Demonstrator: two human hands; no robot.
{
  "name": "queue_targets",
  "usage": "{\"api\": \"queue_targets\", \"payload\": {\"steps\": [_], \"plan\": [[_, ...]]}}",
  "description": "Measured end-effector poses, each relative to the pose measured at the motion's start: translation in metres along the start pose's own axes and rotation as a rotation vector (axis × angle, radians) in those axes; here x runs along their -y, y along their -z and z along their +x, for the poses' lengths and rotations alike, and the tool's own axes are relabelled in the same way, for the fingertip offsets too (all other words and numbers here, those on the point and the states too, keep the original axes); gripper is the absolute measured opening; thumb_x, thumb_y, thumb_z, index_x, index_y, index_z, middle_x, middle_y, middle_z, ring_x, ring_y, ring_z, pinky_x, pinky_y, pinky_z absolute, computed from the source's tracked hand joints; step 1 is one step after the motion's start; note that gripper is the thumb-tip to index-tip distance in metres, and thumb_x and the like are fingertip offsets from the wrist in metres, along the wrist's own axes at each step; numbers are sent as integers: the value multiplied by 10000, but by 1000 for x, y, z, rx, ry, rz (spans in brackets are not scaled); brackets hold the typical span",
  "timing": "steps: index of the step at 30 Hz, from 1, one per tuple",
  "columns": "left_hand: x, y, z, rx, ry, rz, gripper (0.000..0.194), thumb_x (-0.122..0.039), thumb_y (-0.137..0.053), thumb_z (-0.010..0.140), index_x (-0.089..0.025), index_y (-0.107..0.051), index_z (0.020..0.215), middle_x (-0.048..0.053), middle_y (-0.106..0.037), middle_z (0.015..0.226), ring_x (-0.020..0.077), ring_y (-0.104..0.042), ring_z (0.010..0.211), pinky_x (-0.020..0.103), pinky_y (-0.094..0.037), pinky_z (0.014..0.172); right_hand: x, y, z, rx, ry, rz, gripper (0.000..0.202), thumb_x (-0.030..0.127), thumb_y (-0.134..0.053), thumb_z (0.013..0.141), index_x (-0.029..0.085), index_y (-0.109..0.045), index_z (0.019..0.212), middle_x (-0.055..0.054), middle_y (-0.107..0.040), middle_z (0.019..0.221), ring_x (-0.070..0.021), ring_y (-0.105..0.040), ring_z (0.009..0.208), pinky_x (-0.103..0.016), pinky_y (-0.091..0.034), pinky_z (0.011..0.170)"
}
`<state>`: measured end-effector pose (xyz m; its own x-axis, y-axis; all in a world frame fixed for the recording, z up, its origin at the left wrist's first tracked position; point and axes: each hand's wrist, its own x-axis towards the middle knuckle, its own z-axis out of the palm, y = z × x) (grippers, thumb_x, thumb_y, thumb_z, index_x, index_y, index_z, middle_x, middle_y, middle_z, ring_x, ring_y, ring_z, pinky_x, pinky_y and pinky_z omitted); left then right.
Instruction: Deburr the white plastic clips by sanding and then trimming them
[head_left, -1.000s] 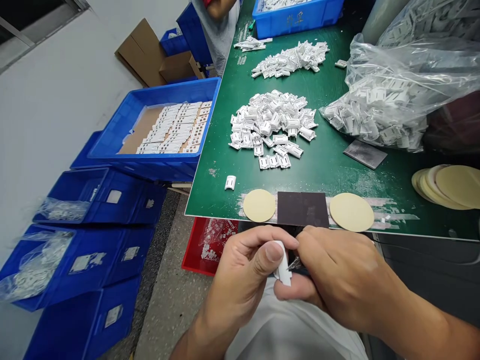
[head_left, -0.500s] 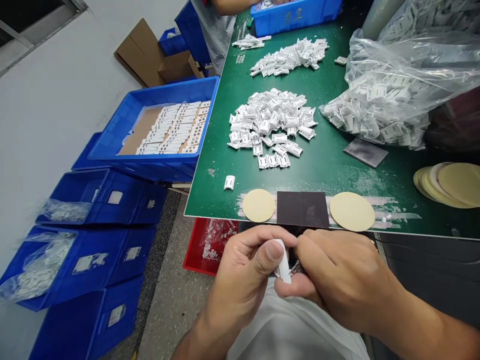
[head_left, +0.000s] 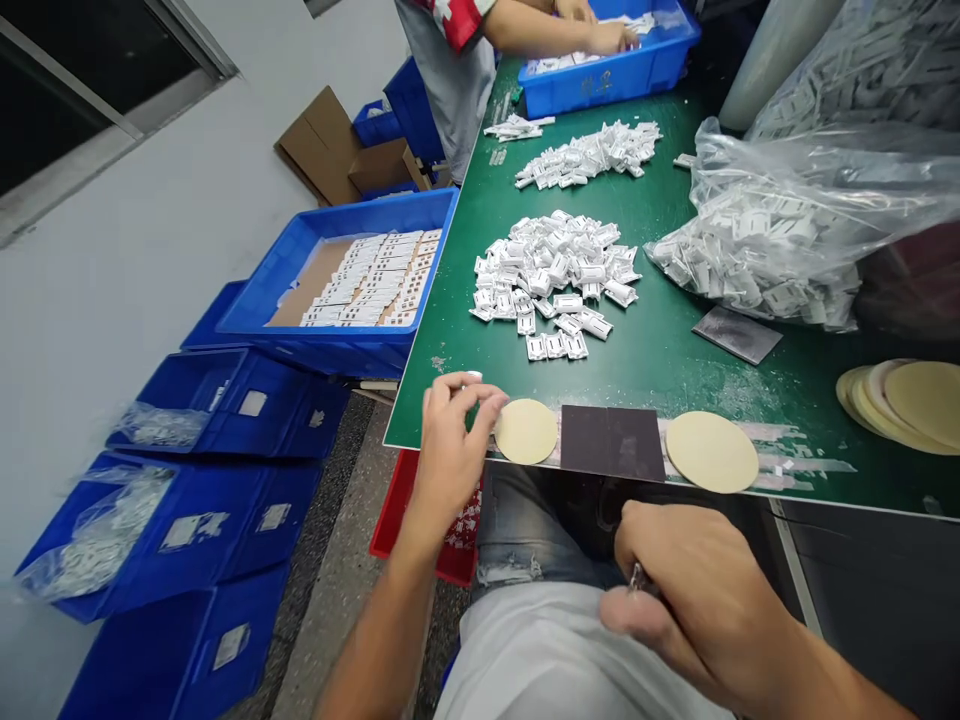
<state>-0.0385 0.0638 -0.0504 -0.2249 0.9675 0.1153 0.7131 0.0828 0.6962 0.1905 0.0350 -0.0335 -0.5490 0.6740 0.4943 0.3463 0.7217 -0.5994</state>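
My left hand [head_left: 457,430] is over the table's near left corner, beside the left yellow disc [head_left: 526,432]. Its fingers are loosely bent and apart, and I see nothing gripped in them. A bit of white [head_left: 473,375] shows behind the fingertips; most of it is hidden. My right hand [head_left: 690,585] is closed in front of my lap, below the table edge. From between its thumb and fingers a small metal tool tip [head_left: 637,577] sticks out; the handle is hidden in the fist.
A heap of white plastic parts [head_left: 559,265] lies on the green table [head_left: 450,350], a second heap [head_left: 596,155] behind it. Dark square pads [head_left: 611,442] line the near edge. Clear bags of parts [head_left: 780,230] stand right. A co-worker's hand [head_left: 611,38] reaches into a blue bin [head_left: 600,85].
My left hand has left my right hand and moved forward and left to the table; the white part it held no longer shows clearly. My right hand has moved slightly down and right.
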Motion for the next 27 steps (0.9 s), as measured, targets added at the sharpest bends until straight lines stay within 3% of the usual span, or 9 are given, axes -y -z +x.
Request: {"api": "queue_targets", "payload": {"steps": [3,6,9,11,14,17,21,25,27], "plan": [[29,1,33,5,-44,156,197,-298,-583,958,-223,-761,922,110,-595,1190,307,-499,1209,465,-363,1068,-2,-1,-8,28,-67,29,530,499,-278,1076,212,-467,672,45,-444,562,-101,-417,473,-276,-300,495],[40,3,52,35,-92,231,161,-282,-616,942,-241,-759,1003,96,-632,1129,295,-540,1124,457,-395,1031,-2,0,-14,41,-176,52,403,451,-407,1054,222,-494,734,63,-452,572,-96,-434,459,-248,-337,483],[33,-1,60,3,-128,283,217,-276,-622,941,-236,-724,1128,120,-622,1177,329,-506,1173,492,-372,1041,0,2,-19,104,-448,137,200,354,-476,1032,234,-573,905,65,-507,616,-100,-476,478,-215,-380,480],[23,-11,65,12,-172,283,261,-287,-589,964,-241,-688,1201,124,-625,1198,326,-509,1176,483,-378,1031,2,2,-22,115,-610,210,207,378,-448,1040,250,-610,1049,43,-575,684,-114,-542,555,-202,-423,525],[8,-32,73,103,-260,236,258,-322,-631,948,-261,-681,1193,87,-666,1085,283,-578,1063,407,-443,945,9,0,-24,75,-707,306,298,442,-422,1038,281,-634,1171,27,-637,757,-129,-601,661,-204,-466,631],[2,-41,77,159,-297,173,128,-253,-714,883,-226,-710,1007,69,-662,966,263,-610,958,367,-473,861,15,-3,-26,22,-743,385,336,488,-449,1015,299,-665,1190,35,-613,715,-129,-579,647,-215,-468,661],[-9,-26,54,162,-298,49,133,-93,-598,909,-198,-667,954,67,-650,995,199,-624,862,316,-492,791,6,-9,-26,-44,-831,533,351,524,-557,961,279,-695,1171,36,-556,693,-111,-507,586,-200,-424,549],[-33,-2,1,303,-383,-141,200,-35,-566,900,-221,-633,925,26,-675,1027,149,-646,912,235,-507,799,-6,-16,-19,-264,-861,691,419,491,-650,919,301,-637,1292,25,-617,798,-110,-552,641,-201,-472,601],[-41,4,-24,360,-346,-326,189,-43,-570,902,-221,-630,924,27,-699,1005,158,-659,947,249,-513,852,-7,-19,-15,-236,-781,644,319,440,-676,909,277,-715,1180,0,-675,823,-127,-594,676,-219,-494,643]]}}
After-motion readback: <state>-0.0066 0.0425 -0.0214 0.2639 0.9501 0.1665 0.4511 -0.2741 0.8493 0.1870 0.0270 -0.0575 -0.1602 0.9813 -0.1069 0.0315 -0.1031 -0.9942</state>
